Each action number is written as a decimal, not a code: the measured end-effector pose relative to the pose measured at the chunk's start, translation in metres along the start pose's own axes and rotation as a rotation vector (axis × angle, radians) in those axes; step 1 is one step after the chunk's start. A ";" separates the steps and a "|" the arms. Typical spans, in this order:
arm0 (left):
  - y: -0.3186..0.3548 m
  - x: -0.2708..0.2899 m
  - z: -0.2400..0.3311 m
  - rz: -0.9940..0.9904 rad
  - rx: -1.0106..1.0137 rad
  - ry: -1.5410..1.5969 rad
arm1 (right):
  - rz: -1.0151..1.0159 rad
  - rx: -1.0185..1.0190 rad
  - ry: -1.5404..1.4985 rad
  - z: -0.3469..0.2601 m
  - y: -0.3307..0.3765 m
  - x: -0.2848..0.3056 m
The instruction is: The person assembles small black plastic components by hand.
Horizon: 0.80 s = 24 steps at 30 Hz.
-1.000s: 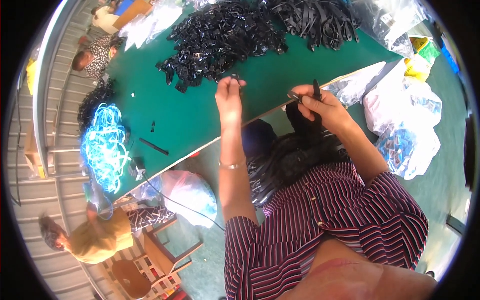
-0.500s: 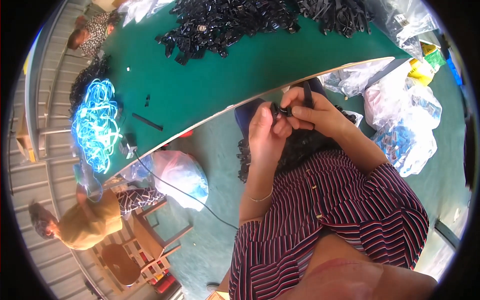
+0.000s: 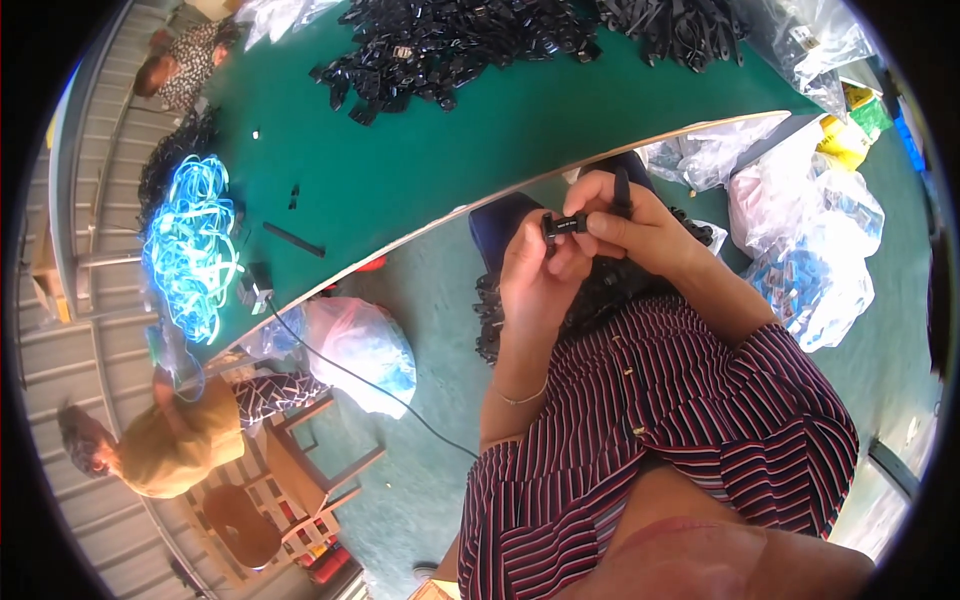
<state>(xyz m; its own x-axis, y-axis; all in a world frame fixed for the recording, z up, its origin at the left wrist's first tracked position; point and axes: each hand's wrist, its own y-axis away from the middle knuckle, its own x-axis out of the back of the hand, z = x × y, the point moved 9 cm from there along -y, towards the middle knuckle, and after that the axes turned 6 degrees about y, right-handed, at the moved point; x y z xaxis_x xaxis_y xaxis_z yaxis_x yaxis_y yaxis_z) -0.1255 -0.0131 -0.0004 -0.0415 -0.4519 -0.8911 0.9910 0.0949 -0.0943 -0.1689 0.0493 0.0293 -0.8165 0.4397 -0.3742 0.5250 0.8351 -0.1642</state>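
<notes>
Above my lap, both hands meet at a small black plastic piece (image 3: 567, 226) with tiny pale print on its face. My left hand (image 3: 537, 268) is closed, pinching its left end between thumb and fingers. My right hand (image 3: 632, 228) is closed on the right end, and a black strap (image 3: 622, 192) stands up across its fingers. Whether strap and piece are joined is hidden by the fingers. Below my hands, a heap of black parts (image 3: 598, 308) lies in my lap.
The green table (image 3: 420, 165) bears a pile of glossy black parts (image 3: 450, 50), black straps (image 3: 675, 30) and a glowing blue-white light strip coil (image 3: 195, 255). A cable (image 3: 375, 378) hangs from the left corner. Filled plastic bags (image 3: 805, 245) stand right. A person (image 3: 185, 435) sits left.
The black piece has turned, so its printed face now shows between my hands. My hands stay in nearly the same place, still closed.
</notes>
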 end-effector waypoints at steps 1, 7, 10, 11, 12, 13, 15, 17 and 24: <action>0.000 0.000 -0.001 0.000 0.003 -0.002 | -0.024 0.007 -0.008 0.001 0.000 0.000; -0.003 -0.008 -0.002 -0.090 -0.002 0.047 | -0.056 -0.032 -0.047 0.001 0.005 0.002; -0.003 -0.011 -0.003 -0.103 0.019 0.029 | -0.051 -0.017 -0.050 -0.002 0.005 0.001; -0.003 -0.009 -0.005 -0.094 0.023 0.045 | -0.041 -0.013 -0.037 -0.002 0.005 0.002; -0.003 -0.006 -0.007 -0.084 0.027 0.061 | -0.038 -0.012 -0.039 -0.003 0.005 0.002; -0.004 -0.005 -0.007 -0.084 0.030 0.060 | -0.037 -0.002 -0.026 -0.004 0.004 0.001; -0.003 -0.006 -0.006 -0.117 0.026 0.122 | -0.034 0.010 -0.015 -0.004 0.005 0.003; -0.002 -0.006 -0.007 -0.110 0.038 0.103 | -0.055 -0.007 0.035 0.000 0.007 0.006; 0.000 0.002 -0.007 -0.085 0.038 0.111 | -0.044 -0.027 0.064 -0.002 0.005 0.001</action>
<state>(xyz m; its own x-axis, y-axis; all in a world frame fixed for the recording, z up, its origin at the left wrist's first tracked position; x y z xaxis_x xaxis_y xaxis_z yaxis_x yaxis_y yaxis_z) -0.1269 -0.0082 -0.0056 -0.1374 -0.3557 -0.9244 0.9873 0.0255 -0.1566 -0.1682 0.0544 0.0300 -0.8528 0.4221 -0.3075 0.4825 0.8622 -0.1544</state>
